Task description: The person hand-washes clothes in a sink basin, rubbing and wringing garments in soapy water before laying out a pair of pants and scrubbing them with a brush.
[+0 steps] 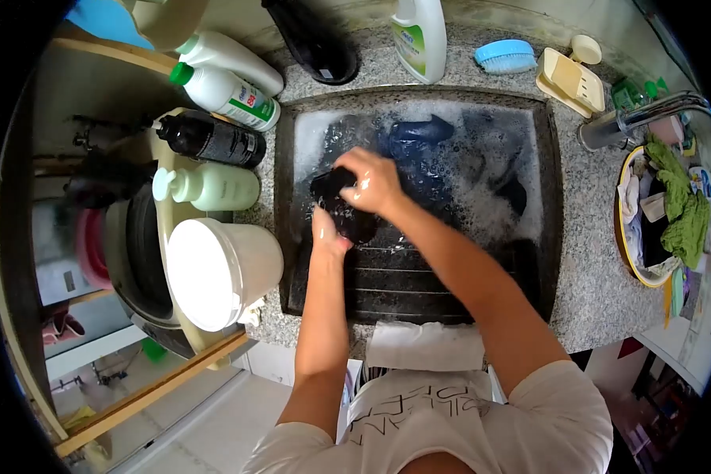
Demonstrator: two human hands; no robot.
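A wet black cloth [332,186] is bunched between my two hands over the left part of a soapy sink [554,197]. My right hand [369,182] is closed on its upper part, with foam on the skin. Just below, my left hand [326,229] grips the lower part of the cloth, and its fingers are mostly hidden by the dark fabric. In the suds beside them floats a dark blue garment [420,136]. More dark cloth [513,196] lies in the water at the right.
Ridged washboard slats [419,280] line the sink's near side. At left stand a white bucket [225,272], a pump bottle [213,188] and several other bottles. A blue brush [505,57], soap dish [570,81], faucet [648,114] and laundry basin [626,229] are at right.
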